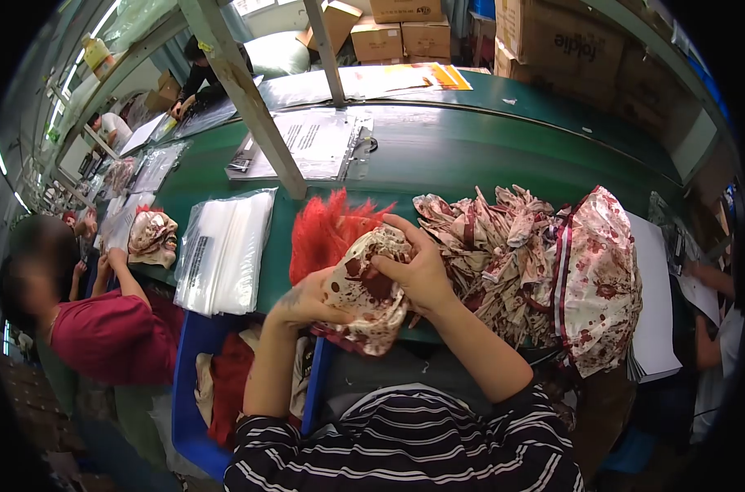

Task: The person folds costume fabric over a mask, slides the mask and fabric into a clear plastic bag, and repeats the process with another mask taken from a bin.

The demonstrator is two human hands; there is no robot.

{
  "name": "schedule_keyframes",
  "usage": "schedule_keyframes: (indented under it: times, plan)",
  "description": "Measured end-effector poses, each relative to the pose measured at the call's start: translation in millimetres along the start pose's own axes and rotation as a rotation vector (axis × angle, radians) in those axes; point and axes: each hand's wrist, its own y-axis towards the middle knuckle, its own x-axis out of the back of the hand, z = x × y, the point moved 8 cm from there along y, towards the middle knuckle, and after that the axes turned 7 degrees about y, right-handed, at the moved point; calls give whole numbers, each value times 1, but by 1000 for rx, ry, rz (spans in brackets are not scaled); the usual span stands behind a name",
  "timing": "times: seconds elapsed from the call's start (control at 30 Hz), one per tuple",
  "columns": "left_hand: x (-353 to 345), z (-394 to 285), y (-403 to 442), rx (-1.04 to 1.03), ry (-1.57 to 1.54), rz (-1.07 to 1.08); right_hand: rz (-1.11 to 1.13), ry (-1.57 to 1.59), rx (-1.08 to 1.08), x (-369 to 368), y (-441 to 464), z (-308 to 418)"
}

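A spattered cloth [371,316], cream with dark red-brown blotches, is held above the near edge of the green table [438,152], in the middle of the scene. The left hand [311,299] is clamped on its left side, thumb laid across the near face; the right hand [413,266] pinches its far right part, thumb pressed on the fabric and fingers hooked over the far edge. Bright red hair [319,234] fans out just beyond the cloth; whether it is joined to it I cannot tell. To the right lies a heap of spattered fabric [491,254], with a wider blotched piece [606,287] at its right end and a stack of white sheets [655,332] beside that. To the left are clear plastic bags [225,254], then a mask [153,242] with a red tuft, near a person in a dark red top [114,340]. A blue bin [186,402] containing red cloth [229,394] stands below the table at near left. Farther off lie printed papers [307,139], and cardboard boxes [426,39] are stacked at the far side.
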Motion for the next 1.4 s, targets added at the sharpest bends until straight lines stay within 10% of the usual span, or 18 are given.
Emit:
schedule_keyframes:
  times: [0.37, 0.47, 0.6, 0.8, 0.93, 1.1, 1.4]
  plan:
    - [126, -29, 25, -90, 406, -516, -145, -252, -341, 44, 3, -87]
    - [100, -39, 32, -274, 1163, -836, -213, -410, -378, 60, 7, -105]
    - [17, -44, 37, -440, 1843, -630, -213, -449, -338, 78, 11, -122]
    - [51, 31, 66, -187, 1765, -437, -133, -794, -318, 64, 6, -88]
    - [55, 42, 72, -163, 1751, -466, -108, -1613, 159, 29, -2, -62]
    - [58, 45, 76, -178, 1765, -465, 160, -1736, 656, 23, -6, -86]
    - [51, 40, 73, -212, 1776, -481, 125, -1643, 566, 33, -8, -95]
